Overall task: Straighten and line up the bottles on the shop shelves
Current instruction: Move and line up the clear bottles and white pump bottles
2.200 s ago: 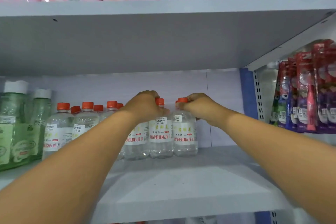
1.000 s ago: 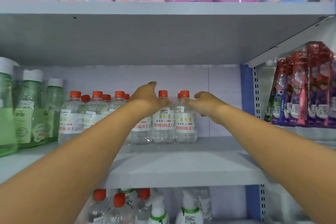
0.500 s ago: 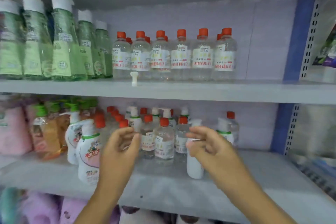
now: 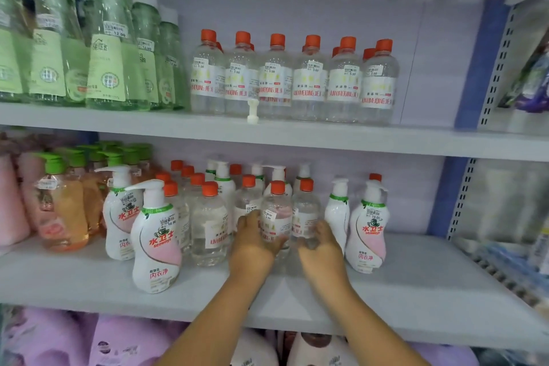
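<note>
My left hand (image 4: 252,244) reaches onto the middle shelf (image 4: 416,291) and wraps around the lower body of a clear bottle (image 4: 276,217) with an orange cap, thumb on its left side and fingers curled across its front. This bottle stands upright, slightly ahead of its neighbours. My right hand (image 4: 322,249) is just beside it, to the right, fingers curled around the base of a second clear bottle (image 4: 306,214), also orange-capped and upright. The two bottles are touching or nearly so, and my hands sit close together, with a narrow gap between them.

To the left of my hands, more clear orange-capped bottles (image 4: 209,223) stand in loose, uneven rows running toward the back of the shelf. Further left are two white pump bottles (image 4: 156,235) with pink and red labels, the nearer one well forward of the rest. Two more white pump bottles (image 4: 368,226) stand just right of my right hand. At the far left are orange bottles with green caps (image 4: 64,211).

On the shelf above (image 4: 326,135), a straight row of clear bottles with orange caps (image 4: 297,80) faces forward, with tall green bottles (image 4: 110,47) to its left. A small white plastic piece (image 4: 253,110) stands at that shelf's front edge.
</note>
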{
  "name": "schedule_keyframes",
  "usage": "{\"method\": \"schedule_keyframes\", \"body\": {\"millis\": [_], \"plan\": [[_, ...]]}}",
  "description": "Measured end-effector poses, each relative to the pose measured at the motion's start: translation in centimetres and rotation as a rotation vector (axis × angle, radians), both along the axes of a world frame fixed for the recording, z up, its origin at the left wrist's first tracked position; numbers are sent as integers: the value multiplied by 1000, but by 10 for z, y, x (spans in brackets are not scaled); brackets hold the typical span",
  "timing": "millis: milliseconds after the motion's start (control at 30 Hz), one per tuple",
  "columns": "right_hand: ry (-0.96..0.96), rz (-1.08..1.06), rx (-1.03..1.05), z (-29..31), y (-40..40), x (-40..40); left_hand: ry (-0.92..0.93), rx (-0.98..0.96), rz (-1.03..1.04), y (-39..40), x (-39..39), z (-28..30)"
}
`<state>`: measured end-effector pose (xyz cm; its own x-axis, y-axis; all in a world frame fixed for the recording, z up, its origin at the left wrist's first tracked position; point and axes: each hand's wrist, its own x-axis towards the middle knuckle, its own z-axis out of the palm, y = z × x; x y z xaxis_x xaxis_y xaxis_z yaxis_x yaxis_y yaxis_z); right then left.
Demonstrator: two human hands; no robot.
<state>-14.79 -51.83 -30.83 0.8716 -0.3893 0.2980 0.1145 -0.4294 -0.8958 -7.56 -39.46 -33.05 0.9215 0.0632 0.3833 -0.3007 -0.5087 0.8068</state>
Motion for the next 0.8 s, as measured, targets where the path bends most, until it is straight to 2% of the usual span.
{"method": "schedule_keyframes", "body": {"millis": [133, 233, 367, 433, 567, 700, 800], "plan": [[4, -58, -90, 4, 1, 31, -60, -87, 18, 2, 4, -8], [52, -94, -44, -12, -11, 78, -180, -152, 44, 10, 3, -21], [46, -139, -45, -33, -23, 109, -58, -23, -2, 11, 5, -24], [37, -190, -21, -19, -10, 89, 20, -17, 15, 7, 9, -19], [14, -152, 66, -16, -3, 62, 88, 12, 54, 0, 16, -17], [7, -127, -13, -17, -10, 20, 138, 69, -46, -1, 21, -18], [-9, -85, 11, -18, -21, -7, 167, -66, -155, -6, 13, -13]]}}
